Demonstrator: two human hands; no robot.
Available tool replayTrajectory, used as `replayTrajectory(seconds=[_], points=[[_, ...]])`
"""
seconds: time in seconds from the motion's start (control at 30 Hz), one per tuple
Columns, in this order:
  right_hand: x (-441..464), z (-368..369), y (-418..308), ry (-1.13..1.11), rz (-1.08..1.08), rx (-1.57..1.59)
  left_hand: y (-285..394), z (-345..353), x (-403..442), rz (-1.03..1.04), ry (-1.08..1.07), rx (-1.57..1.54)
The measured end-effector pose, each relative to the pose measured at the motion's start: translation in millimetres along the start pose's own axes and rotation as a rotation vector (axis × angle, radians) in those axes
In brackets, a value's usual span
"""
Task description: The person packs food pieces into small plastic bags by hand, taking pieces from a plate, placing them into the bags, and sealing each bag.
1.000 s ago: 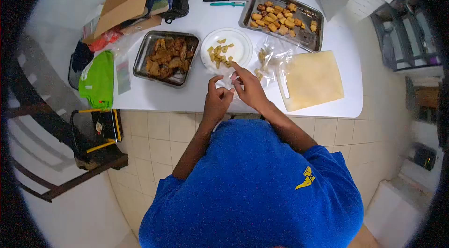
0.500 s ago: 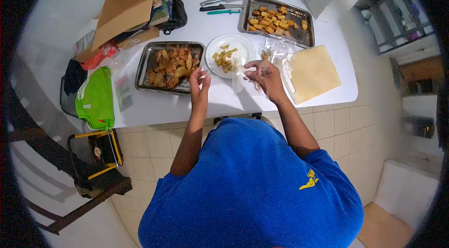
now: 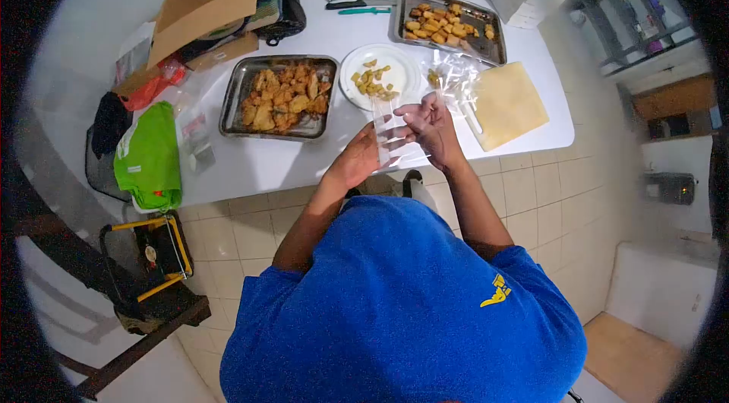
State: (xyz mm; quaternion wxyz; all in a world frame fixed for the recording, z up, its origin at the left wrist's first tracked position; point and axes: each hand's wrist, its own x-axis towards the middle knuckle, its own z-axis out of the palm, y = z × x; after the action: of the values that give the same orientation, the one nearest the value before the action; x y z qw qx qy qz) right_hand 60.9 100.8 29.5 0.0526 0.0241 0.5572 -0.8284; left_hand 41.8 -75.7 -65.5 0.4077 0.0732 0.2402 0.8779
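A small clear plastic bag (image 3: 384, 129) is held up between my hands over the table's front edge. My right hand (image 3: 434, 129) pinches its upper right side with bent fingers. At its left side, my left hand (image 3: 355, 158) grips it, some fingers partly seen through the film. Just beyond the bag stands a white plate (image 3: 406, 72) with chopped greenish pieces (image 3: 372, 82). To the left is a metal tray (image 3: 226, 118) of browned fried pieces (image 3: 282, 99). Crumpled clear plastic bags (image 3: 456, 76) lie to the right of the plate, one with a few pieces inside.
A cutting board (image 3: 510, 108) lies at the right. Behind are a second tray (image 3: 486, 53) with golden chunks (image 3: 440, 25) and several knives (image 3: 364, 3). A cardboard box (image 3: 205, 12), a black bag (image 3: 288, 17) and a green bag (image 3: 150, 156) crowd the left side.
My left hand has moved right, from beside the fried-piece tray to the plastic bag, and now grips it. My right hand stays at the bag. The view has shifted slightly.
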Motion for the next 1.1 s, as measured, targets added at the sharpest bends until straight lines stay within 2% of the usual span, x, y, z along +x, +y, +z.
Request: replayTrajectory(seconds=[0.1,0.13,0.23,0.3,0.4,0.47,0.53,0.63,0.67,0.77,0.87,0.97,1.1], points=[[5,7,7,0.047,-0.037,-0.171,4,-22,-17,0.089,0.055,-0.08],[5,8,8,0.039,-0.079,-0.234,8,-18,-25,0.15,0.158,-0.048],[9,7,19,0.042,-0.132,-0.274,24,-26,-43,0.204,0.255,-0.03],[10,9,24,0.063,-0.131,-0.177,30,-26,-54,0.287,0.415,0.107],[9,7,28,0.015,-0.099,-0.271,47,-6,-63,0.423,0.606,0.35],[15,0,41,-0.065,-0.134,-0.329,53,-10,-69,0.474,0.68,0.595],[25,-5,51,-0.156,-0.04,-0.371,61,-18,-73,0.523,0.67,0.817],[28,2,65,-0.213,0.088,-0.514,72,-15,-80,0.48,0.685,1.107],[26,4,64,-0.209,0.112,-0.493,78,-9,-83,0.419,0.762,1.252],[19,24,61,-0.139,0.085,-0.548,88,30,-88,0.637,0.82,2.044],[20,30,51,-0.186,0.015,-0.675,82,63,-70,0.435,0.452,2.083],[21,31,51,-0.19,-0.059,-0.742,73,62,-49,0.224,0.308,2.156],[14,29,41,-0.118,-0.084,-0.767,61,45,-38,0.357,0.235,2.131]])
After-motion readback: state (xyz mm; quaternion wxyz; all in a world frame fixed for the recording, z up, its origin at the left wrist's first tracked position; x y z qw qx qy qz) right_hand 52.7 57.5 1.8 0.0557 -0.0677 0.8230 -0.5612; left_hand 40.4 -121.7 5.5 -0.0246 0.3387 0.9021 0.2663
